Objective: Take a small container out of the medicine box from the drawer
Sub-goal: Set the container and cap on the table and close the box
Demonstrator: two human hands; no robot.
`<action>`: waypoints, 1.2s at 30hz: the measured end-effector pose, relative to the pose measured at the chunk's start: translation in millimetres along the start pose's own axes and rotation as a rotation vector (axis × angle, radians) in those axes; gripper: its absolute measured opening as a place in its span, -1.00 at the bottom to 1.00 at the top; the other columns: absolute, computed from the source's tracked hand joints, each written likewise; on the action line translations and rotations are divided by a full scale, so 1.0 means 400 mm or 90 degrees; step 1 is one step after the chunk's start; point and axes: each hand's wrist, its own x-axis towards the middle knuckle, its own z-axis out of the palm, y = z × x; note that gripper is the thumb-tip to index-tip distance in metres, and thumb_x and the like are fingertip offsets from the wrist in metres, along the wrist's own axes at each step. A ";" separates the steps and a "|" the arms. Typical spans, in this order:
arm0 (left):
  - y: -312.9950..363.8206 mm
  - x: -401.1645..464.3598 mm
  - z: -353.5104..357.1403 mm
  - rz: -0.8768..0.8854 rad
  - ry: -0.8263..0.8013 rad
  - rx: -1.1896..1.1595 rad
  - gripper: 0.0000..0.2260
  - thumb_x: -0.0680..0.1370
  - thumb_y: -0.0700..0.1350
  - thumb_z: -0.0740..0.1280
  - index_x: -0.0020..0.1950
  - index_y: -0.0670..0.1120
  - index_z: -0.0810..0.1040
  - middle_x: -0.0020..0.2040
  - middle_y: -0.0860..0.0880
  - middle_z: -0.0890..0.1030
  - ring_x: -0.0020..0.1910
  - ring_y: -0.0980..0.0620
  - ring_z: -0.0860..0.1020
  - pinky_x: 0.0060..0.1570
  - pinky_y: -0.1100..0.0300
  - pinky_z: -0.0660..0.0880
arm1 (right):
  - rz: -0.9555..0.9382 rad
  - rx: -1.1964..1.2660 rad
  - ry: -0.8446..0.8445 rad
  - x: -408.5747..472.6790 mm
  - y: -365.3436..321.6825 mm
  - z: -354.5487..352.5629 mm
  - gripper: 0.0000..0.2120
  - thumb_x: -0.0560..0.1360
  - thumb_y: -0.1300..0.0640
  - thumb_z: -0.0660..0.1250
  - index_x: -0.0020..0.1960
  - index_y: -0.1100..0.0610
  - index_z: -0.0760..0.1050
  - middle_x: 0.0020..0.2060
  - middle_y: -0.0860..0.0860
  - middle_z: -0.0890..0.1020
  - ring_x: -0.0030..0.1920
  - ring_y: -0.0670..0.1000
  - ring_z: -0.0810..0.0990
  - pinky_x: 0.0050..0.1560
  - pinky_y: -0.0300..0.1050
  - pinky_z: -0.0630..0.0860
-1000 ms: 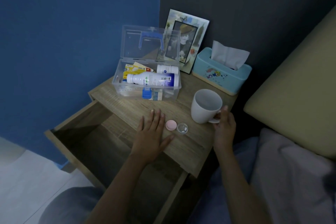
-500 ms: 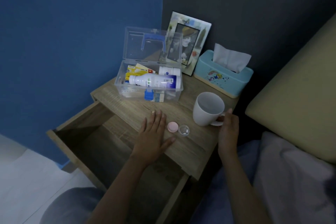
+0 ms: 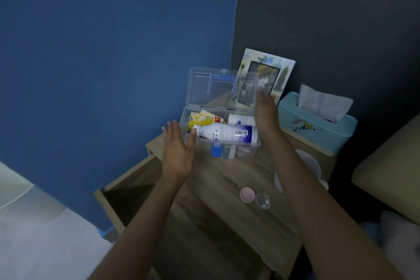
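Observation:
The clear medicine box stands on the wooden nightstand, its lid raised upright. Inside lie a white bottle and yellow packets. The small clear container and its pink cap rest apart on the nightstand top in front of the box. My left hand is open, fingers spread, at the box's left end. My right hand reaches up along the lid's right edge, fingers extended; whether it touches the lid is unclear.
A white mug stands partly hidden behind my right forearm. A blue tissue box and a photo frame stand at the back. The drawer hangs open at front left. A beige pillow lies at right.
Both hands left the nightstand front and moved up to the medicine box. The right hand let go of the mug. The view tilted closer.

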 end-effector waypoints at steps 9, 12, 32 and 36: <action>0.021 0.068 -0.003 -0.148 -0.033 -0.205 -0.35 0.59 0.27 -0.03 0.52 -0.14 0.28 0.51 -0.14 0.33 0.49 -0.10 0.29 0.47 -0.01 0.21 | 0.165 0.136 0.024 0.155 0.005 0.056 -0.21 0.49 -0.33 0.13 0.52 0.19 0.17 0.50 0.14 0.28 0.48 0.13 0.28 0.46 0.03 0.23; 0.025 0.064 -0.003 -0.176 -0.025 -0.261 -0.33 0.57 0.31 -0.06 0.53 -0.09 0.26 0.53 -0.10 0.30 0.51 -0.09 0.27 0.48 -0.03 0.19 | 0.123 0.189 0.055 0.114 0.003 0.033 -0.20 0.47 -0.40 0.04 0.53 0.09 0.18 0.52 0.07 0.27 0.50 0.06 0.25 0.50 0.02 0.19; 0.018 0.072 0.011 -0.170 0.054 -0.358 -0.85 0.43 0.14 0.43 -0.19 0.11 0.56 -0.22 0.16 0.63 -0.20 0.22 0.59 -0.30 0.31 0.43 | 0.019 0.221 0.190 -0.162 0.142 0.064 -0.62 0.47 0.09 0.41 0.25 0.15 0.53 0.09 0.06 0.66 0.03 0.04 0.66 -0.12 -0.29 0.59; -0.002 0.081 0.005 -0.177 0.052 -0.379 -0.78 0.36 0.15 0.49 -0.12 0.05 0.64 -0.24 0.13 0.68 -0.24 0.22 0.65 -0.32 0.34 0.51 | 0.022 0.231 0.163 -0.156 0.154 0.063 -0.65 0.48 0.05 0.39 0.25 0.11 0.53 0.06 0.00 0.67 -0.03 -0.05 0.67 -0.15 -0.31 0.60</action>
